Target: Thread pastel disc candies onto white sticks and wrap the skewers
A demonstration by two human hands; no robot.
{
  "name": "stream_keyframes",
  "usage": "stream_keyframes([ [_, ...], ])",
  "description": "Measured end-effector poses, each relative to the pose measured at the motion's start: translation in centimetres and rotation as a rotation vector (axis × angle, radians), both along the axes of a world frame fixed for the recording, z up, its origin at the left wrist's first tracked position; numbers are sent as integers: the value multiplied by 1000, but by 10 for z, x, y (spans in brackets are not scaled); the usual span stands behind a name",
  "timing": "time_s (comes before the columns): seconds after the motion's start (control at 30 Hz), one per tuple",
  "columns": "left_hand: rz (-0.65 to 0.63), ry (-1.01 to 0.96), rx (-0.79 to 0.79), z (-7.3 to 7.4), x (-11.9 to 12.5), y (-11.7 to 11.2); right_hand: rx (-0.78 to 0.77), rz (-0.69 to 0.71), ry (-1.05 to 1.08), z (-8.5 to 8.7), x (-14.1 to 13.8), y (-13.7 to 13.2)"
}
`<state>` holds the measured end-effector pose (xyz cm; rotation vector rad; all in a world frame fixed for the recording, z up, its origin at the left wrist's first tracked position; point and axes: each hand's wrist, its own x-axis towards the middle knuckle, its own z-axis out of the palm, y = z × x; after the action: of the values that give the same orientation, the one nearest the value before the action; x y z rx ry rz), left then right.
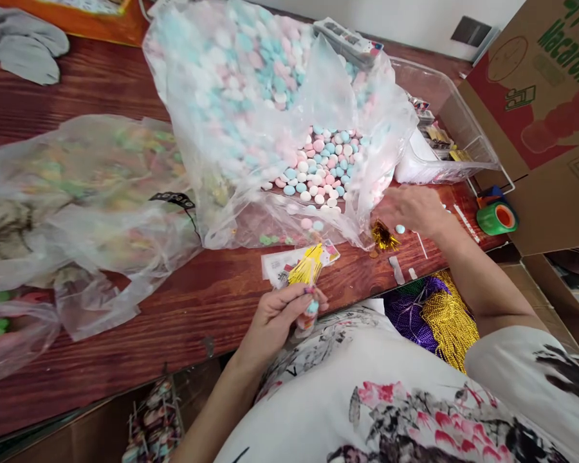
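Observation:
My left hand point(280, 315) is closed around a small clear packet point(310, 313) with a blue candy in it, topped by a bundle of yellow twist ties point(307, 264). My right hand point(408, 209) reaches toward the open mouth of a big clear plastic bag point(251, 96) full of pink, white and blue candies point(324, 164). Its fingers are curled over the table beside a gold foil tie point(384, 236) and a loose blue candy point(400, 229). What the fingers hold, if anything, is hidden.
A second clear bag of mixed sweets point(77, 193) lies at left on the red-brown wooden table point(197, 302). A clear plastic tray point(444, 122), a green tape roll point(496, 218) and a cardboard box point(540, 109) stand at right. Purple and gold ties point(434, 318) sit below the table edge.

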<state>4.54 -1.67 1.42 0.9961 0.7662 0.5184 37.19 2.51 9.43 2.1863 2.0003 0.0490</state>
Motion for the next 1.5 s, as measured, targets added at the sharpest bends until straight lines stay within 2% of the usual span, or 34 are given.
stream_keyframes([
  [0.07,112,-30,-3,0,-13,-4,291,-25,64,13,12,-8],
  [0.13,215,-46,-12,0,-24,-6,549,-2,224,14,15,-24],
  [0.17,260,-53,-14,0,-28,-7,638,19,335,9,11,-33],
  [0.23,326,-62,-16,2,-35,-8,712,50,583,-9,-8,-53],
  [0.27,354,-64,-16,3,-38,-8,695,63,706,-21,-22,-61],
  [0.33,404,-55,-9,7,-42,-9,540,114,913,-45,-53,-75],
  [0.43,442,-23,6,11,-45,-10,374,227,975,-69,-91,-77],
  [0.57,491,33,66,9,-48,-17,261,304,859,-73,-110,-52],
  [0.67,512,77,92,6,-51,-22,145,463,687,-68,-107,-33],
  [0.7,488,109,111,5,-51,-21,121,497,660,-67,-104,-29],
  [0.77,390,212,231,5,-49,-13,124,472,665,-67,-99,-23],
  [0.87,203,406,576,5,-40,14,150,316,664,-71,-95,-18],
  [0.93,82,515,742,2,-28,38,105,256,593,-76,-99,-17],
  [1.03,-79,575,821,-7,-7,69,64,196,502,-84,-109,-14],
  [1.13,-79,557,852,-18,8,82,76,185,577,-92,-116,-8],
  [1.23,-8,459,844,-25,9,79,105,213,777,-93,-116,-7],
  [1.3,50,345,775,-24,2,70,180,239,955,-86,-115,-11],
  [1.4,156,190,553,-20,-16,50,314,266,1230,-68,-114,-22],
  [1.5,293,42,330,-14,-27,31,371,206,1412,-57,-114,-36],
])
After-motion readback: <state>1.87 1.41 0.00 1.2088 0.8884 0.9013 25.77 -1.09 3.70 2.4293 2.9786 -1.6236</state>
